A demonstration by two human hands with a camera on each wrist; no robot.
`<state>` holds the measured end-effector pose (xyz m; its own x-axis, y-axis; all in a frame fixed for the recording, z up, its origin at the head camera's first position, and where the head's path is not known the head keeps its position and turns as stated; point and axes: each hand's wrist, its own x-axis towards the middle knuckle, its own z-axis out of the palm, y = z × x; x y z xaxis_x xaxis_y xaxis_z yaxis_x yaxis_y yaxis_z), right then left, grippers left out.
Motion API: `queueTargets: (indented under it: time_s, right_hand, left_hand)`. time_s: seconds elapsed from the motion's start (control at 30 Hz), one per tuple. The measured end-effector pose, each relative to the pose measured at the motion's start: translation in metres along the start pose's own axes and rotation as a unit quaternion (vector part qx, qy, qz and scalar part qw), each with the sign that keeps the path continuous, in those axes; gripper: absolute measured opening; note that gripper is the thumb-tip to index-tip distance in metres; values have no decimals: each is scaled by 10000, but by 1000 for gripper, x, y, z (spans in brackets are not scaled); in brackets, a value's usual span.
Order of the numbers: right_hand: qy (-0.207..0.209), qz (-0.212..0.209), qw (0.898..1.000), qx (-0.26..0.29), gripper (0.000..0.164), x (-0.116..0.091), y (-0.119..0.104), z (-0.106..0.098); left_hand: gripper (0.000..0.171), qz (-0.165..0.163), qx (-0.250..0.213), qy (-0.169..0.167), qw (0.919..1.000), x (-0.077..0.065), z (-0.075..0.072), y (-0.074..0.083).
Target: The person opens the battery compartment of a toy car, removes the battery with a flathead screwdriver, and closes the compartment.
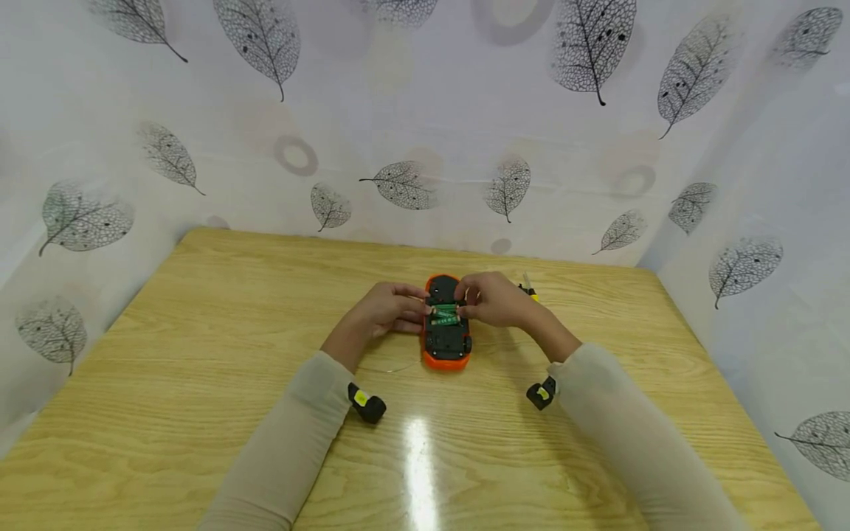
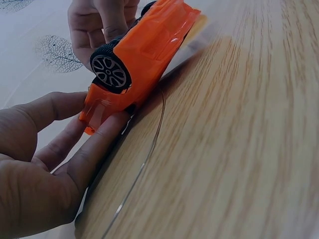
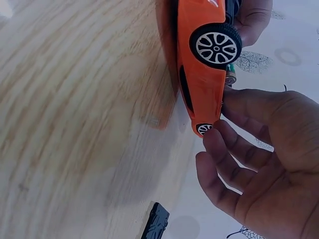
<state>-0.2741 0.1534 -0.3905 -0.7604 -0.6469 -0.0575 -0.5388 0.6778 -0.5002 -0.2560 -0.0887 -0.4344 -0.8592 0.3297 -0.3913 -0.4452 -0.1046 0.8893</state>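
Note:
An orange toy car [image 1: 446,363] lies upside down on the table, its black underside facing up. Several green batteries [image 1: 445,320] sit in the open compartment in its middle, one lying slantwise. My left hand [image 1: 387,310] holds the car by its left side, thumb and fingers against the orange body in the left wrist view. Over the compartment's right edge, my right hand [image 1: 494,299] has its thumb and a finger at the end of a battery [image 3: 231,75]. Its other fingers are bent beside the car's wheel [image 3: 204,129]; the forefinger's tip is partly hidden.
Beyond my right hand lies a small yellow-and-black tool [image 1: 533,294] with a thin shaft. A flat black plastic piece [image 3: 156,221] rests on the wooden table [image 1: 265,295]. One thin wire [image 2: 142,167] trails from under the car. Leaf-patterned cloth [image 1: 412,110] hangs behind the table.

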Motion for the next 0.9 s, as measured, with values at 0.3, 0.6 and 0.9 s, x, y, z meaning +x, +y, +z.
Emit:
queueTargets:
  time_s: [0.3,0.6,0.9]
  right_hand:
    - [129,-224,9996,-75,12,-1,-4,0]
    - [-24,-681,9972,-314,9,-1,-2,-1]
    - [385,-520,9979,59,12,-10,2,-4]
  left_hand:
    - [40,-35,18,-7,10000,0,0,1]
    - [40,-31,-18,13,10000,1,-1,-1]
    - [39,-28,24,56,10000,0,0,1]
